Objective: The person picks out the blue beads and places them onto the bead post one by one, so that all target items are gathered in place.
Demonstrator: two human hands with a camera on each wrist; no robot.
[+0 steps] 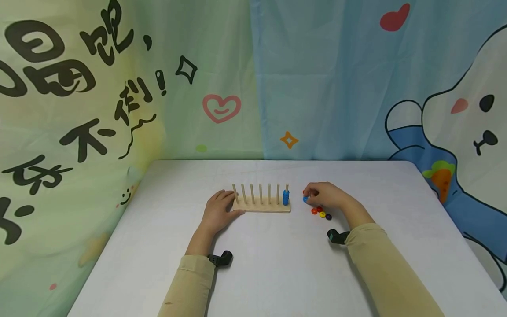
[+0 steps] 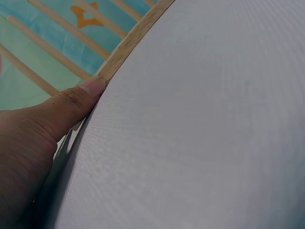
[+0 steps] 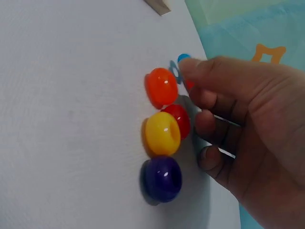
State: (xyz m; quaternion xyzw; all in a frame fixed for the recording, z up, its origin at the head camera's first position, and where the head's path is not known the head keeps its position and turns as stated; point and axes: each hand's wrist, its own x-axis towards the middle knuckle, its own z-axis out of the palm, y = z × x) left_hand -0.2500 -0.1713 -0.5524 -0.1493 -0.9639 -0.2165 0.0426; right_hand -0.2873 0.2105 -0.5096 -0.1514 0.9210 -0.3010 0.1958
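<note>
A wooden peg board with a row of upright pegs stands on the table, its rightmost peg carrying a stack of blue beads. My left hand grips the board's left end, the thumb along the front edge of the base. To the right of the board, my right hand pinches a blue bead between thumb and forefinger; most of the bead is hidden. Beside that hand lie an orange bead, a red bead, a yellow bead and a dark purple bead.
A further red-orange bead shows partly behind the right fingers. The white table reaches back to a printed curtain. Black wrist devices, one of them a wrist camera, stick out from both sleeves.
</note>
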